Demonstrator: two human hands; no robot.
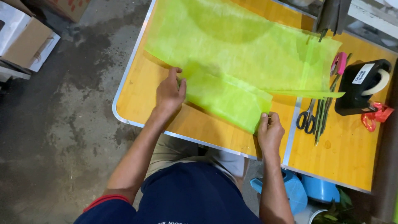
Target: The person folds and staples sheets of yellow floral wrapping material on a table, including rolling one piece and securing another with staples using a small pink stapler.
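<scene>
Where green sheet (pixel 232 58) folds, fingers (pixel 265 121) partly hidden.

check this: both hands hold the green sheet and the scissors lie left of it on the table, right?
Not quite. In the head view both hands, left and right, do hold the green sheet, but the scissors lie to its right on the table.

The bench (pixel 141 89) has an orange wooden top with a metal rim. A large sheet of green mesh wrapping (pixel 240 54) lies on it. To the right of this sheet are black scissors (pixel 306 120), some green stems (pixel 322 118), a pink stapler (pixel 339 63), a black tape dispenser (pixel 360 89) and a piece of red ribbon (pixel 375 115).
</scene>
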